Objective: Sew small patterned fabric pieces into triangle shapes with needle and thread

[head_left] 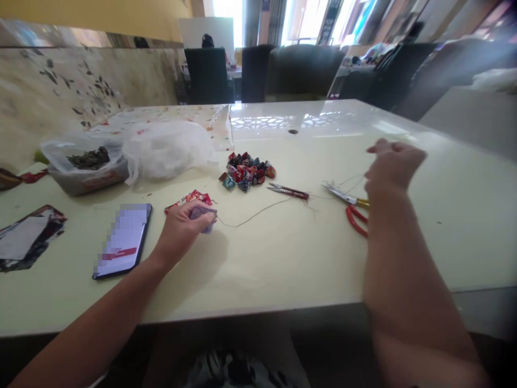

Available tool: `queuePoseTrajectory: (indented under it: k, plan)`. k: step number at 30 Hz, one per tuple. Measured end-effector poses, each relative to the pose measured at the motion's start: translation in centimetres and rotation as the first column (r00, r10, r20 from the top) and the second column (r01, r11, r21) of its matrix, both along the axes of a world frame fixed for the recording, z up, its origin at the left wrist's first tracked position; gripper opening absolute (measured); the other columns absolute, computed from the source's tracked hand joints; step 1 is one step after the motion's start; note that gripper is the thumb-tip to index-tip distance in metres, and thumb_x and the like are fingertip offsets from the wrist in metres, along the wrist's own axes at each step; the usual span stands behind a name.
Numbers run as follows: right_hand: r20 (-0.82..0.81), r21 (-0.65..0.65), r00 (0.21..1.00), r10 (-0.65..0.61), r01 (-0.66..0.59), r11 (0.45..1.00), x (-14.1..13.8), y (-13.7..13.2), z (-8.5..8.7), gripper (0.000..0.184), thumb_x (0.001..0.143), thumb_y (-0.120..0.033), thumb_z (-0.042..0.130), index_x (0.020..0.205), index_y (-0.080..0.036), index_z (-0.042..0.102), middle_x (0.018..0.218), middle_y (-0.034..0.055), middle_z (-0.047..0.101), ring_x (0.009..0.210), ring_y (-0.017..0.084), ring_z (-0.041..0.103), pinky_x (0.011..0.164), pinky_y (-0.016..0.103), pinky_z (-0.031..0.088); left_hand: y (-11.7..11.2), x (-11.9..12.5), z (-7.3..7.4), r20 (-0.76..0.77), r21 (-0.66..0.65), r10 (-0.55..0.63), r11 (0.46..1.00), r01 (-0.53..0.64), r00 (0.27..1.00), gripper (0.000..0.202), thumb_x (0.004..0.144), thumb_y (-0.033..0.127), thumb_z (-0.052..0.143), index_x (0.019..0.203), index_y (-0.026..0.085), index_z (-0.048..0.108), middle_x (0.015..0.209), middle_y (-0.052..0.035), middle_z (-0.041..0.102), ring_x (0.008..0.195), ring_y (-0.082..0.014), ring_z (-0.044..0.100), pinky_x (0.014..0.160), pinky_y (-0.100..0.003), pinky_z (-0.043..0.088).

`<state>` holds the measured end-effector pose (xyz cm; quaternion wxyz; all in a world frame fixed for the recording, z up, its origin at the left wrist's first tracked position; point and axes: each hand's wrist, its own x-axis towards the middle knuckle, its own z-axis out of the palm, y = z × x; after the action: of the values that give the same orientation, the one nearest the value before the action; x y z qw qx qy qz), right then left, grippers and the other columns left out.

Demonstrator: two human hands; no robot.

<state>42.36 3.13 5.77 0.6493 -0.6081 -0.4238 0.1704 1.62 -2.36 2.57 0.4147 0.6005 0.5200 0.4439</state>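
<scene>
My left hand (183,226) pinches a small folded piece of purple cloth (207,218) just above the table. A dark thread (258,209) runs from this cloth to the right in a slack curve. Raised over the right side, my right hand (393,159) is closed and slightly blurred; what its fingers hold cannot be made out. Below it lie scissors (356,220) with red handles, partly hidden by my forearm. Thread snips (288,191) rest between the hands, with loose thread ends around them. Red patterned cloth pieces (196,198) lie just behind my left hand.
A pile of small patterned cloth pouches (246,171) sits mid-table. Left are a phone (123,240), dark fabric pieces (30,237), a plastic tub (86,175) with dried leaves and a bag of white stuffing (165,151). Chairs (305,73) stand beyond the far edge.
</scene>
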Motion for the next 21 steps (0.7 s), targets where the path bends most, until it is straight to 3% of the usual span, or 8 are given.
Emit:
queuePoseTrajectory:
  k: [1,2,4,5,8,12,15,21]
  plan:
    - [-0.027,0.007,0.989,-0.146,0.146,0.989,-1.7,0.0,0.1,0.029,0.094,-0.034,0.056,0.068,-0.021,0.056,0.042,-0.0072,0.029,0.039,0.007,0.027,0.044,0.028,0.017,-0.1,0.0,0.0,-0.003,0.006,-0.012,1.0,0.012,1.0,0.016,0.072,0.031,0.075,0.076,0.015,0.074,0.069,-0.0029,0.069,0.063,-0.0127,0.059,0.06,-0.023,0.048]
    - [-0.041,-0.018,0.992,-0.122,0.121,0.992,-3.7,0.0,0.1,0.026,0.091,-0.031,0.061,0.068,-0.018,0.06,0.042,-0.0075,0.03,0.039,0.006,0.026,0.043,0.027,0.017,-0.1,0.1,0.0,-0.009,0.018,-0.023,1.0,0.023,1.0,0.016,0.072,0.031,0.075,0.076,0.015,0.073,0.069,-0.003,0.069,0.063,-0.0128,0.059,0.06,-0.023,0.048]
    - [-0.127,-0.069,0.976,0.177,-0.187,0.98,-8.1,-0.3,0.1,0.016,0.085,-0.026,0.066,0.074,-0.015,0.066,0.043,-0.0092,0.029,0.039,0.004,0.023,0.042,0.024,0.014,-0.3,0.1,0.0,-0.026,0.046,-0.045,0.998,0.046,0.999,0.016,0.073,0.031,0.074,0.075,0.015,0.072,0.069,-0.0034,0.069,0.063,-0.0133,0.06,0.059,-0.024,0.049]
    - [-0.185,-0.1,0.92,0.346,-0.368,0.925,-10.3,-0.6,0.0,0.012,0.082,-0.025,0.069,0.082,-0.013,0.069,0.045,-0.0093,0.032,0.04,0.004,0.023,0.041,0.023,0.014,-0.3,0.1,0.1,-0.035,0.059,-0.057,0.997,0.059,0.998,0.016,0.074,0.031,0.074,0.074,0.015,0.072,0.069,-0.0036,0.069,0.063,-0.0136,0.06,0.058,-0.024,0.049]
    - [-0.381,-0.153,0.628,0.678,-0.766,0.624,-15.9,-2.5,-0.7,0.033,0.075,-0.033,0.075,0.101,-0.012,0.071,0.05,-0.0103,0.035,0.042,0.003,0.022,0.041,0.021,0.014,-0.5,0.3,0.2,-0.05,0.092,-0.096,0.991,0.101,0.994,0.016,0.076,0.03,0.072,0.074,0.015,0.07,0.071,-0.0042,0.069,0.064,-0.0145,0.061,0.057,-0.024,0.049]
    - [-0.484,-0.282,0.365,0.795,-0.925,0.253,-20.2,-5.1,-2.3,0.041,0.073,-0.039,0.077,0.105,-0.014,0.07,0.05,-0.0109,0.035,0.042,0.003,0.022,0.04,0.02,0.014,-0.7,0.3,0.4,-0.092,0.176,-0.119,0.975,0.134,0.989,0.013,0.077,0.027,0.071,0.073,0.015,0.07,0.073,-0.0039,0.069,0.066,-0.0142,0.061,0.058,-0.024,0.048]
    - [-0.456,-0.347,0.355,0.816,-0.915,0.204,-20.8,-5.6,-3.2,0.029,0.075,-0.041,0.075,0.082,-0.014,0.068,0.047,-0.0101,0.032,0.042,0.003,0.021,0.04,0.02,0.014,-0.7,0.2,0.5,-0.086,0.184,-0.116,0.974,0.13,0.99,0.01,0.077,0.025,0.071,0.074,0.015,0.07,0.073,-0.0033,0.068,0.066,-0.014,0.061,0.058,-0.024,0.049]
    - [-0.518,-0.143,0.225,0.825,-0.974,0.175,-19.0,-5.0,-2.6,0.039,0.082,-0.038,0.071,0.063,-0.017,0.043,0.051,-0.0091,0.03,0.046,0.003,0.02,0.042,0.017,0.017,-0.6,0.1,0.4,0.033,0.026,-0.127,0.992,0.126,0.991,0.015,0.077,0.029,0.073,0.076,0.014,0.071,0.071,-0.0035,0.07,0.061,-0.0138,0.062,0.057,-0.024,0.051]
